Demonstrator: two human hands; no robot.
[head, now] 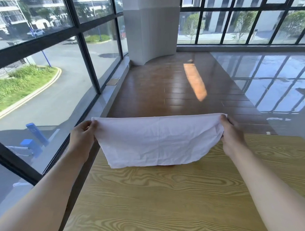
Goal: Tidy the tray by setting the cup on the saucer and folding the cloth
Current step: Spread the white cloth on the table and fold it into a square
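A white cloth (158,141) hangs in the air above the far part of the wooden table (169,193), stretched flat between both hands. My left hand (82,136) pinches its upper left corner. My right hand (232,131) pinches its upper right corner. The cloth's lower edge hangs just above the tabletop. It looks doubled over, with a fold line down its middle. The tray, the cup and the saucer do not show; the cloth hides whatever stands behind it, apart from a thin dark sliver (166,165) under its lower edge.
The table's left edge runs close to a floor-to-ceiling window with a dark frame (86,53). Beyond the table lies a wooden floor (164,83) and a white pillar (151,26).
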